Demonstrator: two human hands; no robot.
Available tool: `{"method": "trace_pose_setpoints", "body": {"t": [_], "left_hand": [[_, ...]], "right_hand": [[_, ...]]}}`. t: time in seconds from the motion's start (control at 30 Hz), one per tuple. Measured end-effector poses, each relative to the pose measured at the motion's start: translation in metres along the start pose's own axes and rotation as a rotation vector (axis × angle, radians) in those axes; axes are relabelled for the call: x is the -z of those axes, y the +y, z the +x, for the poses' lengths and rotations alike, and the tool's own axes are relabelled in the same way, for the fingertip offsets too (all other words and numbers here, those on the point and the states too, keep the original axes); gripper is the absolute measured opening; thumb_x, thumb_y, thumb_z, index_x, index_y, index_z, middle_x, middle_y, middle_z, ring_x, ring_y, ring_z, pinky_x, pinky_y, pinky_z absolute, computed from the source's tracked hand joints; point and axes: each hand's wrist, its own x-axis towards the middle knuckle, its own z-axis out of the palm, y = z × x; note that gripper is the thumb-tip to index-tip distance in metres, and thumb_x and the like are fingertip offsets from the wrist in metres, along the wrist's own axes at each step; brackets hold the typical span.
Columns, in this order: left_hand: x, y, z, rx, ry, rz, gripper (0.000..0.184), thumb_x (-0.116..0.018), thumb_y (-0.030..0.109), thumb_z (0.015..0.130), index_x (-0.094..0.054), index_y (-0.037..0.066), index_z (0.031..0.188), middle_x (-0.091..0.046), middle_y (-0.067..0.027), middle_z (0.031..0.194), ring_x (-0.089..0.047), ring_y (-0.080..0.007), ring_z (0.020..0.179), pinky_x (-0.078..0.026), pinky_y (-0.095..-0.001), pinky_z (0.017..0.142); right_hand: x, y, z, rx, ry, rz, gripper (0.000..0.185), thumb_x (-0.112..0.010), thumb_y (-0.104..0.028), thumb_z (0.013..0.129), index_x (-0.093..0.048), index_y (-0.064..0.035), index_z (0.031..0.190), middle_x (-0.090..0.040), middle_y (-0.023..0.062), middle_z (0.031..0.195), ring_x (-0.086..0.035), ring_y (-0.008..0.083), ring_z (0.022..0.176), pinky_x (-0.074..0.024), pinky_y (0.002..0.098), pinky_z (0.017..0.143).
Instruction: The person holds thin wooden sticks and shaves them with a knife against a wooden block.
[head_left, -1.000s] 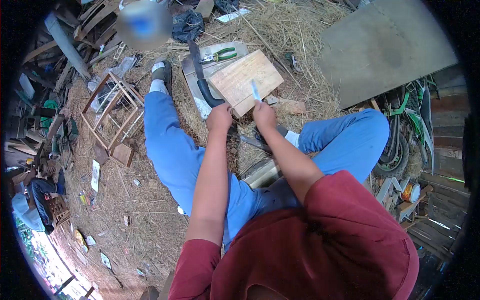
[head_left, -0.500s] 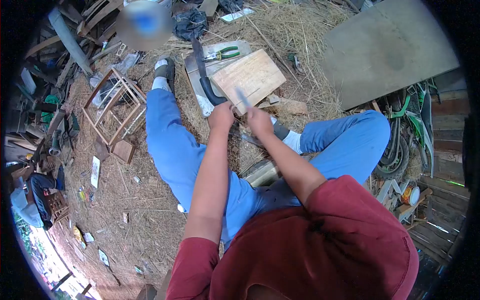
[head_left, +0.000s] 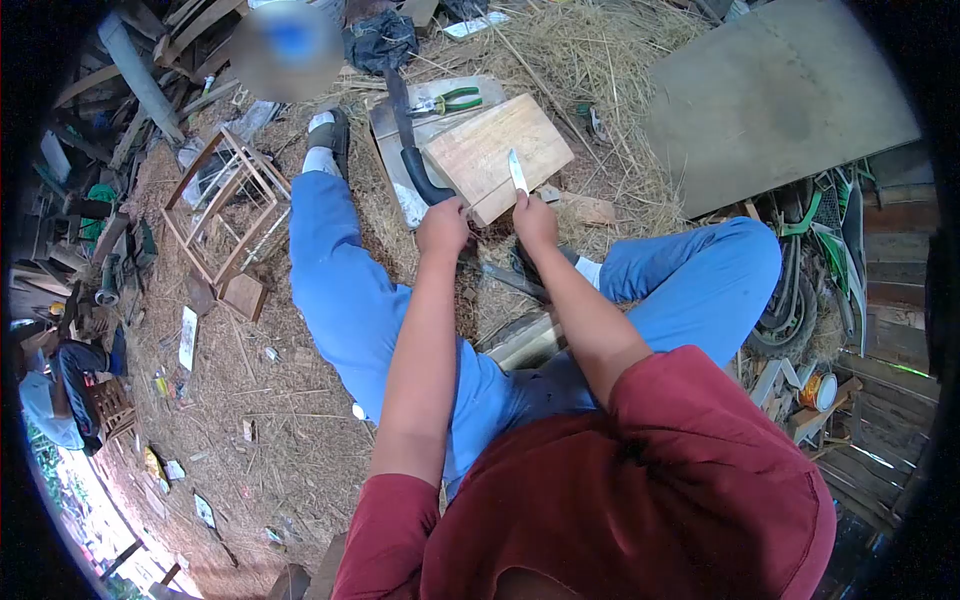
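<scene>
My right hand point(head_left: 536, 222) is closed around a small knife point(head_left: 516, 172), its pale blade pointing up over the wooden board point(head_left: 500, 150). At the board's near left corner, my left hand point(head_left: 443, 228) is closed with curled fingers; what it grips, if anything, is hidden. Just beyond that hand lies a long dark tool point(head_left: 418, 172) with a curved black handle. Green-handled pliers point(head_left: 450, 101) rest behind the board on a worn, pale slab point(head_left: 385, 133). Below my right hand, a grey flat bar point(head_left: 515, 282) lies between my legs.
A wooden frame point(head_left: 225, 205) stands on the straw-strewn ground to the left. At the right are a large flat sheet point(head_left: 775, 100) and a green motorbike point(head_left: 825, 225). Another person point(head_left: 65, 385) sits at far left. Wood offcuts point(head_left: 585, 208) lie beside the board.
My right hand has moved right and slightly up along the board's near edge with the knife, whose blade now shows sharply. My left hand stays almost in place.
</scene>
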Motion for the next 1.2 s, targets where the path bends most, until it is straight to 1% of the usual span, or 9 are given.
{"method": "trace_pose_setpoints", "body": {"t": [0.17, 0.27, 0.43, 0.5, 0.67, 0.73, 0.97, 1.03, 1.2], "left_hand": [[0.004, -0.003, 0.004, 0.039, -0.014, -0.002, 0.020, -0.061, 0.030, 0.094, -0.072, 0.017, 0.104, -0.073, -0.0160, 0.101, -0.069, -0.0395, 0.094, -0.055, -0.0503, 0.079], [0.005, -0.003, 0.005, 0.032, -0.031, 0.007, 0.020, -0.061, 0.029, 0.094, -0.072, 0.017, 0.104, -0.073, -0.0156, 0.101, -0.069, -0.0392, 0.095, -0.055, -0.0497, 0.079], [0.002, -0.004, 0.006, 0.008, -0.032, 0.024, 0.020, -0.059, 0.028, 0.094, -0.072, 0.017, 0.105, -0.073, -0.0152, 0.102, -0.069, -0.0387, 0.098, -0.055, -0.0503, 0.081], [0.004, -0.006, 0.009, 0.009, -0.035, 0.010, 0.021, -0.059, 0.028, 0.094, -0.072, 0.017, 0.106, -0.073, -0.0153, 0.103, -0.069, -0.0390, 0.098, -0.055, -0.0505, 0.082], [0.003, -0.007, 0.009, 0.036, -0.052, -0.005, 0.021, -0.058, 0.028, 0.094, -0.072, 0.017, 0.106, -0.072, -0.0158, 0.105, -0.069, -0.0395, 0.099, -0.055, -0.0505, 0.083], [0.002, -0.005, 0.008, 0.034, -0.059, 0.024, 0.022, -0.058, 0.028, 0.094, -0.072, 0.017, 0.106, -0.072, -0.0161, 0.106, -0.068, -0.0395, 0.099, -0.055, -0.0505, 0.084], [0.001, -0.008, 0.008, 0.018, -0.015, -0.013, 0.022, -0.060, 0.027, 0.093, -0.073, 0.016, 0.107, -0.072, -0.0173, 0.105, -0.069, -0.0394, 0.099, -0.055, -0.0502, 0.084], [0.002, -0.006, 0.006, 0.023, -0.012, -0.036, 0.022, -0.061, 0.028, 0.093, -0.073, 0.016, 0.106, -0.072, -0.0176, 0.103, -0.069, -0.0389, 0.098, -0.055, -0.0501, 0.083], [-0.003, -0.011, 0.006, 0.018, -0.022, -0.081, 0.022, -0.063, 0.029, 0.093, -0.074, 0.014, 0.104, -0.073, -0.0180, 0.101, -0.069, -0.0391, 0.095, -0.055, -0.0502, 0.081]], "right_hand": [[-0.001, -0.007, -0.039, 0.147, -0.074, 0.034, 0.045, -0.047, -0.042, 0.102, -0.071, -0.0038, 0.099, -0.069, 0.0279, 0.094, -0.067, 0.0478, 0.090, -0.0516, 0.0574, 0.083], [0.007, -0.002, -0.027, 0.141, -0.147, -0.113, 0.042, -0.046, -0.044, 0.102, -0.072, -0.0119, 0.106, -0.071, 0.0248, 0.095, -0.068, 0.0473, 0.091, -0.0528, 0.0580, 0.082], [-0.002, 0.007, -0.016, -0.041, -0.005, -0.013, 0.045, -0.045, -0.045, 0.102, -0.072, -0.0094, 0.104, -0.071, 0.0254, 0.096, -0.067, 0.0475, 0.090, -0.0524, 0.0580, 0.082], [0.007, -0.008, -0.043, 0.146, -0.159, -0.044, 0.045, -0.044, -0.044, 0.103, -0.072, -0.0085, 0.103, -0.070, 0.0258, 0.094, -0.067, 0.0480, 0.089, -0.0525, 0.0574, 0.081], [0.020, -0.009, -0.031, 0.186, -0.213, -0.112, 0.047, -0.045, -0.047, 0.103, -0.071, -0.0077, 0.102, -0.070, 0.0263, 0.095, -0.066, 0.0484, 0.091, -0.0518, 0.0574, 0.083], [0.007, 0.001, -0.021, 0.030, -0.124, -0.033, 0.045, -0.047, -0.045, 0.102, -0.071, -0.0078, 0.102, -0.070, 0.0258, 0.095, -0.066, 0.0478, 0.092, -0.0521, 0.0569, 0.083], [0.022, -0.013, -0.036, 0.184, -0.130, -0.005, 0.045, -0.047, -0.044, 0.101, -0.073, -0.0078, 0.101, -0.070, 0.0262, 0.096, -0.067, 0.0471, 0.094, -0.0524, 0.0559, 0.086], [-0.003, -0.001, -0.019, 0.012, -0.128, -0.025, 0.046, -0.046, -0.044, 0.101, -0.073, -0.0075, 0.102, -0.070, 0.0261, 0.096, -0.067, 0.0470, 0.093, -0.0527, 0.0561, 0.086], [0.004, -0.026, -0.057, 0.207, -0.175, -0.021, 0.046, -0.047, -0.043, 0.101, -0.073, -0.0050, 0.094, -0.070, 0.0261, 0.091, -0.067, 0.0478, 0.090, -0.0526, 0.0567, 0.084]]}}
